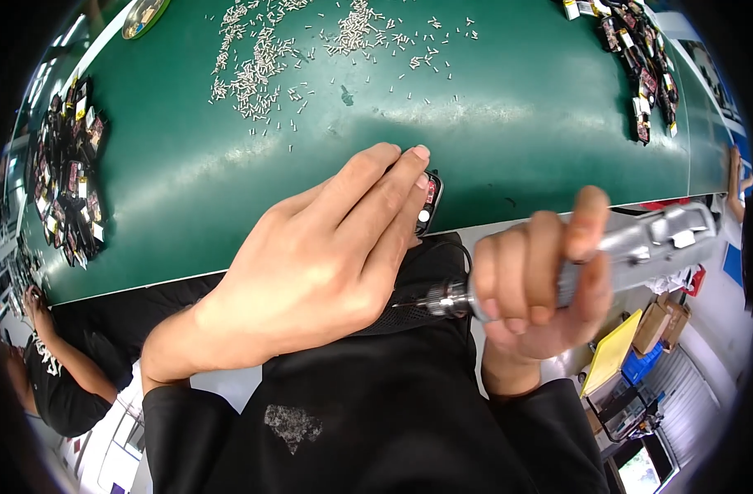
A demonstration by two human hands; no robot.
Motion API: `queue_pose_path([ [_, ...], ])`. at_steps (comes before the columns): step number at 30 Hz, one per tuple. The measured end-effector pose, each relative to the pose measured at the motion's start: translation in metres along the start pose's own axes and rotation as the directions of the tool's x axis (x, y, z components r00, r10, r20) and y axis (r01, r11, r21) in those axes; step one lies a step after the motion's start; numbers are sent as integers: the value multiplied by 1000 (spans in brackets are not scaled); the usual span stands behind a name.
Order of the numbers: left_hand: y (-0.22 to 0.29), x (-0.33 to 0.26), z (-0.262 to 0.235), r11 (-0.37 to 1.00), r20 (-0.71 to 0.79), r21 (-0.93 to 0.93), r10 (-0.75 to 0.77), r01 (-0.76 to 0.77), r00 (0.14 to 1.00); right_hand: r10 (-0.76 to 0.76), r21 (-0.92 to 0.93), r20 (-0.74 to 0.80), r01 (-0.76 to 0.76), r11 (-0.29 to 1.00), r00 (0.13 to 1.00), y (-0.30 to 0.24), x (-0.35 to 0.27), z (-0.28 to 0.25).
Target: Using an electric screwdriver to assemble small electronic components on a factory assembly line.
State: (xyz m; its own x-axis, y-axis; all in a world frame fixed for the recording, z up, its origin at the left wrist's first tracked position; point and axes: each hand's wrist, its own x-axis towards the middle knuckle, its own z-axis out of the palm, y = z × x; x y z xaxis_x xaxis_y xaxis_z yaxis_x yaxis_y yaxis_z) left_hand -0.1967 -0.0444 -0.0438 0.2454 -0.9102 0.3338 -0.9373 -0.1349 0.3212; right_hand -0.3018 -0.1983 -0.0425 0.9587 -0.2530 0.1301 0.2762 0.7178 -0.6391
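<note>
So the left hand is stretched over a small black-rimmed device just off centre toward 1 o'clock, right by the near edge of the green counter. Fingers are nearly straight and bunched together on its 9 o'clock side; can't tell how firm that grip is since the palm hides most of it. You can see red innards and a white round spot, no lettering I can make out. The right hand, a bit blurry, has its grip wrapped around a grey power screwdriver at 3 o'clock, bit aimed roughly toward 9 and well clear of the device. Loose silvery screws are scattered from 11 to 12, with a round dish around 10:30. Heaps of black units sit at 9 and 2, both dotted with white and yellow label-like patches, way too tiny to read. At 8 there's another person in a black top with a white print, illegible too.
</note>
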Motion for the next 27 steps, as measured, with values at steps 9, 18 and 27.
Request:
queue_pose_path([
  [9,-2,-8,4,997,-8,54,54,-54,998,-112,-202,175,147,968,978,-31,51,-9],
  [18,-3,-8,7,999,-40,24,43,-42,998,-79,-272,161,122,955,984,-27,55,-19],
  [27,-2,-8,9,999,-46,-8,43,-44,998,-12,-375,206,90,923,979,-24,60,-11],
])
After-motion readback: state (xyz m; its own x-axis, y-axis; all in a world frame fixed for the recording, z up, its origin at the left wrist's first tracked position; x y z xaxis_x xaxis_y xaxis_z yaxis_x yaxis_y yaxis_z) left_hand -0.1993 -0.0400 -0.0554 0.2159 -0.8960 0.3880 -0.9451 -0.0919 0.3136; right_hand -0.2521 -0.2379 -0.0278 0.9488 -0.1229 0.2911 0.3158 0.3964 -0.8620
